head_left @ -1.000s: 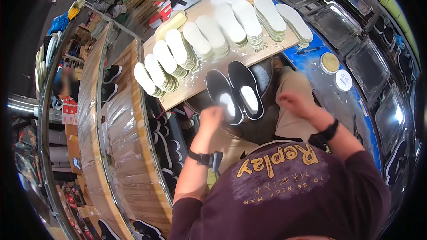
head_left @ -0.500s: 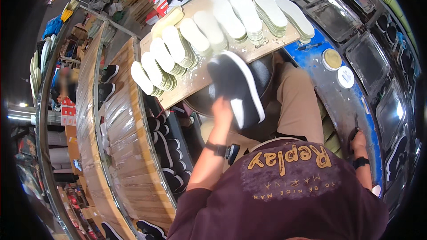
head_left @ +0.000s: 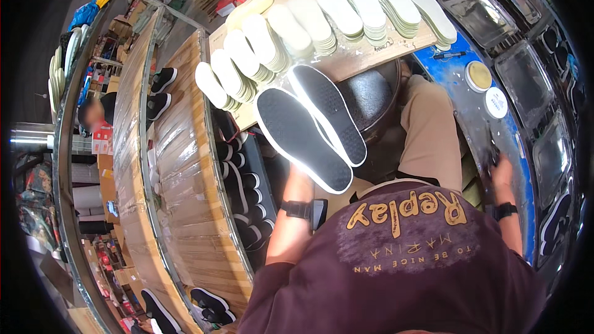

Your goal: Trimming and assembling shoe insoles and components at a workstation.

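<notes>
A pair of dark shoes with white edges is in my left hand [head_left: 299, 176], their black patterned soles turned up. The larger-looking near shoe [head_left: 303, 139] overlaps the other shoe [head_left: 331, 108]. Most of the fingers are hidden behind them. Over at the right, my right hand [head_left: 502, 173] is closed round a slim dark tool [head_left: 494, 156] beside the grey-and-blue bench [head_left: 479, 127]; its exact kind is hard to make out. Just beyond the shoes, pale insoles [head_left: 229, 77] lie in stacks on a wooden board [head_left: 365, 59].
A dark round basin [head_left: 371, 102] sits under the board, between my knees. Two round tins [head_left: 478, 76] and a black marker [head_left: 450, 55] lie on the bench. Wrapped shelving [head_left: 185, 148] with shoes stands at left. Clear plastic trays [head_left: 523, 86] line the right.
My left hand has turned the shoes from a blurred, uppers-showing pose to soles up, shifting slightly left. My right hand stays by the bench with the slim tool.
</notes>
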`<action>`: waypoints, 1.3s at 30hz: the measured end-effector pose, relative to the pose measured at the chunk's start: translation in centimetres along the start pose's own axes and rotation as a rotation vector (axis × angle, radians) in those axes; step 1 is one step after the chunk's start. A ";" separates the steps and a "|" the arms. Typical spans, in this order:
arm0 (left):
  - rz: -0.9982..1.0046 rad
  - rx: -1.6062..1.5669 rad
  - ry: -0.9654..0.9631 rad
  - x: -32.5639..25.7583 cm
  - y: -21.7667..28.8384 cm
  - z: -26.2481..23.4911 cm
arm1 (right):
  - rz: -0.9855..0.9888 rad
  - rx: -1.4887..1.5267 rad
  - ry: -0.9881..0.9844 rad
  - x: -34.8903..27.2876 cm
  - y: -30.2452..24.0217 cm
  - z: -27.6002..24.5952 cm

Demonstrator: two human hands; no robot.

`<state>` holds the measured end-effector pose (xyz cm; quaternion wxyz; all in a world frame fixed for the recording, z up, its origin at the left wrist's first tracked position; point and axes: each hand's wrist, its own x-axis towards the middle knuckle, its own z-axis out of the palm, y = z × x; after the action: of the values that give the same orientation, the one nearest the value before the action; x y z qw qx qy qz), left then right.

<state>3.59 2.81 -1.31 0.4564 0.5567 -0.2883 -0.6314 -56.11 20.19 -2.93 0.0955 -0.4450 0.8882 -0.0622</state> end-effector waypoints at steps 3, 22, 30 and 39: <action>0.016 0.066 0.020 2.0 2.1 1.8 | -0.275 0.474 0.077 0.1 -13.1 -2.3; 0.081 0.264 -0.044 -3.7 4.4 3.5 | -0.911 0.326 -0.308 -2.8 -38.0 -7.1; -0.077 -0.031 -0.094 -3.0 4.9 4.6 | -0.782 0.220 -0.284 -1.0 -36.4 -6.5; 0.478 0.972 0.053 0.9 6.7 6.8 | -0.176 -0.072 -0.107 1.8 -15.6 -5.3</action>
<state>-1.26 -1.75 5.60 0.2843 0.6382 -0.6541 -0.2898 -46.20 9.61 5.05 0.1208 -0.5270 0.8411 -0.0146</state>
